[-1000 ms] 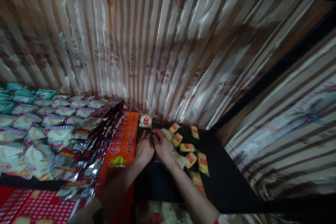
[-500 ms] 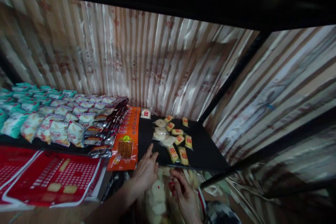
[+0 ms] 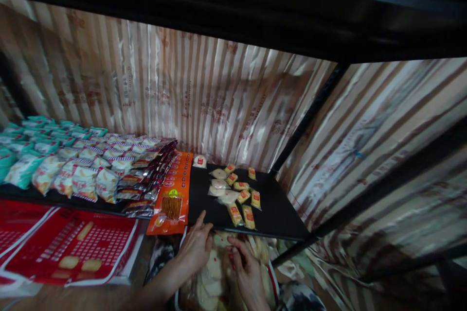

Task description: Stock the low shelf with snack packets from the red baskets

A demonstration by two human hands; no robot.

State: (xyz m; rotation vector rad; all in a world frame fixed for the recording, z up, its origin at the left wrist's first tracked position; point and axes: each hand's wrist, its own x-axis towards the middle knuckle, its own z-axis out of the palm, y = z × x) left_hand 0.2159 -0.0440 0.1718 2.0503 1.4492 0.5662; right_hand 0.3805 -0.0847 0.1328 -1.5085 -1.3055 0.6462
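Observation:
My left hand (image 3: 197, 248) is over the left side of a basket (image 3: 273, 282) full of pale, round wrapped snacks (image 3: 211, 272). Its index finger stretches towards the front edge of the black shelf (image 3: 204, 204), and nothing shows in it. Above the same basket, my right hand (image 3: 246, 269) has its fingers curled inward; a small red patch shows at the fingertips, too blurred to name. On the shelf lie loose yellow snack packets (image 3: 248, 217) with red labels and several round white wrapped snacks (image 3: 220, 183). A single white packet (image 3: 200, 161) lies farther back.
Left of the loose packets lies an orange bag (image 3: 170, 199), beside stacked dark packets (image 3: 146, 180), white snack bags (image 3: 83, 180) and green ones (image 3: 25, 170). A red basket (image 3: 120, 248) holding a few snacks is lower left. Black posts (image 3: 310, 121) and a striped curtain (image 3: 219, 97) surround the shelf.
The view has shifted, so the upper shelf fills more of the top and more of the basket below shows. Both hands have drawn slightly lower and left in view. The shelf packets look unchanged.

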